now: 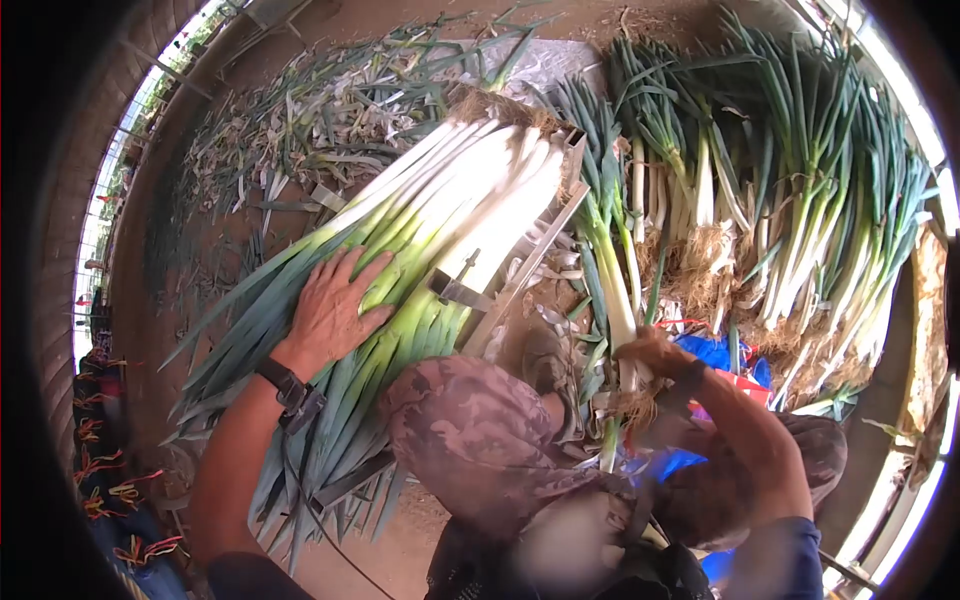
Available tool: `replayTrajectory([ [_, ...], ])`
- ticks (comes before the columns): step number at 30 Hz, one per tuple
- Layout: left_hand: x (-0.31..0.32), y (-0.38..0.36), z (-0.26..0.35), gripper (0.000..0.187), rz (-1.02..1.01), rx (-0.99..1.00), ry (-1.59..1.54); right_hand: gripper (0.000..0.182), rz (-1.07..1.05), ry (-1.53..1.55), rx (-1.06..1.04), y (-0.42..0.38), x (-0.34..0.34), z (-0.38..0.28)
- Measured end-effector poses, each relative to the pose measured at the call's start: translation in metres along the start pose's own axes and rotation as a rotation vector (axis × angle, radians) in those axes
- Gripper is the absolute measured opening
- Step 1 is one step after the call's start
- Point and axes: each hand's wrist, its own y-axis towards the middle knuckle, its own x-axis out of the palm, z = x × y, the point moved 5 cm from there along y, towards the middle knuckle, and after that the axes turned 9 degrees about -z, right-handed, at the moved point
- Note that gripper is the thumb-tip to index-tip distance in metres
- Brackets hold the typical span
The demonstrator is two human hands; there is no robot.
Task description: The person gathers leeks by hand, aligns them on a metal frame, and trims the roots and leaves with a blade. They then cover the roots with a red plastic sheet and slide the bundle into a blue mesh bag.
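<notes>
My left hand (335, 305) lies with its fingers spread on a thick pile of long green onions (450, 220), near where the white stalks turn to green leaves. The pile rests slanted in a metal rack (530, 265), root ends at the far side and leaves toward me on the left. My right hand (652, 357) is closed round the white lower stalks of another few green onions (607, 265). Their leaves point away from me and their roots hang beside my wrist. My right fingertips are partly hidden.
Several bunches of green onions (810, 190) stand upright at the right. Peelings and cut leaves (310, 130) litter the ground at the back left. Blue plastic (715, 352) lies past my right hand. Coloured ties (100, 465) hang at the lower left.
</notes>
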Motion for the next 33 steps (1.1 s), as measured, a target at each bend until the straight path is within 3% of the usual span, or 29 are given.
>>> replayTrajectory([
  [2,-0.009,0.0,0.001,0.071,-0.046,-0.045,-0.013,0.021,-0.088,0.199,0.385,0.005,-0.06,-0.03],
  [3,-0.011,0.0,0.004,0.071,-0.103,-0.113,-0.028,0.022,-0.038,0.367,0.448,0.023,-0.104,-0.065],
  [5,-0.036,-0.002,0.026,0.073,-0.153,-0.149,0.073,0.022,0.027,0.51,0.503,0.027,-0.145,-0.101],
  [6,-0.05,-0.007,0.036,0.075,-0.227,-0.206,0.18,0.033,-0.003,0.394,0.423,0.022,-0.151,-0.115],
  [7,-0.068,-0.009,0.058,0.076,-0.175,-0.103,0.146,0.046,-0.036,0.279,0.345,0.018,-0.157,-0.13],
  [8,-0.075,-0.011,0.077,0.076,-0.164,-0.096,0.142,0.046,-0.074,0.824,0.763,0.03,-0.158,-0.173],
  [10,-0.086,-0.014,0.133,0.079,-0.052,0.206,-0.106,0.037,-0.043,0.52,0.526,-0.004,-0.144,-0.184],
  [11,-0.08,-0.012,0.16,0.08,-0.035,0.274,-0.082,0.034,-0.095,0.598,0.722,-0.012,-0.13,-0.184],
  [12,-0.066,-0.008,0.187,0.081,-0.015,0.344,-0.054,0.034,-0.107,0.551,0.645,-0.009,-0.132,-0.207],
  [14,-0.025,0.006,0.239,0.085,0.198,0.484,0.031,0.036,-0.197,0.164,0.453,0.004,-0.152,-0.286],
  [16,0.002,0.019,0.286,0.085,0.399,0.535,-0.177,0.035,-0.091,0.162,0.309,-0.019,-0.148,-0.317],
  [17,0.007,0.022,0.306,0.085,0.405,0.544,-0.167,0.043,-0.267,0.035,0.206,-0.008,-0.157,-0.344],
  [18,0.006,0.022,0.321,0.077,0.517,0.609,-0.314,0.059,-0.035,0.636,0.617,-0.027,-0.131,-0.33],
  [20,-0.001,0.019,0.334,0.069,0.635,0.691,-0.463,0.069,0.062,0.768,0.521,-0.038,-0.141,-0.335],
  [22,-0.003,0.041,0.34,0.048,0.14,0.713,-1.149,0.079,0.043,1.375,0.535,-0.044,-0.171,-0.337],
  [23,-0.042,0.028,0.335,0.032,0.325,0.813,-1.032,0.078,0.229,1.039,0.624,-0.076,-0.2,-0.307],
  [25,-0.076,0.041,0.325,0.031,0.129,0.566,-1.132,0.063,0.152,0.117,0.581,-0.03,-0.273,-0.369],
  [26,-0.105,0.029,0.321,0.034,0.091,0.641,-1.169,0.065,0.454,0.417,0.457,-0.029,-0.288,-0.366],
  [27,-0.134,0.015,0.317,0.036,0.049,0.718,-1.204,0.081,0.562,0.43,0.25,-0.014,-0.298,-0.379],
  [29,-0.173,-0.004,0.32,0.041,0.021,0.85,-1.191,0.107,0.596,0.107,0.006,0.029,-0.302,-0.419],
  [31,-0.195,-0.023,0.331,0.042,0.029,0.92,-1.155,0.084,0.571,0.03,-0.019,0.058,-0.304,-0.432],
  [32,-0.203,-0.033,0.337,0.042,0.007,0.923,-1.179,0.084,0.578,0.029,-0.017,0.073,-0.308,-0.432],
  [33,-0.205,-0.039,0.341,0.042,-0.016,0.922,-1.206,0.066,0.647,0.096,-0.078,0.084,-0.316,-0.436],
])
